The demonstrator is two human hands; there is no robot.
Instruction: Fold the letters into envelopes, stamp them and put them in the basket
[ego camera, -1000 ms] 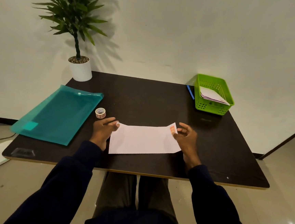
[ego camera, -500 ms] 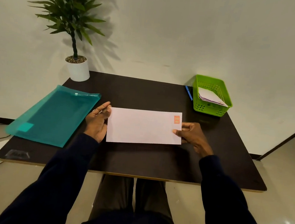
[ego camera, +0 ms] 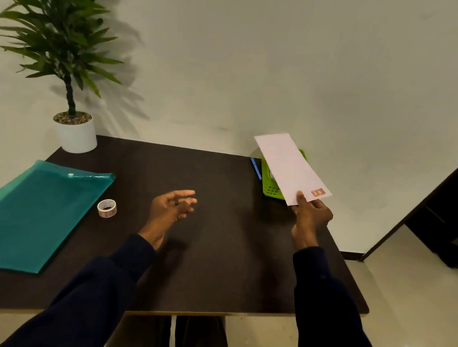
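My right hand (ego camera: 310, 216) grips a white envelope (ego camera: 289, 167) by its near end, beside the orange stamp (ego camera: 318, 192). The envelope is held up in the air, angled away over the green basket (ego camera: 270, 189) at the table's far right, and it hides most of the basket. My left hand (ego camera: 172, 208) hovers above the middle of the dark table (ego camera: 215, 255), fingers apart and empty. A roll of stamps (ego camera: 107, 208) lies on the table to the left of that hand.
A teal plastic folder (ego camera: 33, 217) lies flat on the left side. A potted plant (ego camera: 71, 129) stands at the back left corner. A blue pen (ego camera: 256, 168) lies just left of the basket. The table's right edge drops to the floor.
My right hand lifted the stamped envelope off the table and carried it right, over the basket. My left hand let go of the envelope and now hovers empty.
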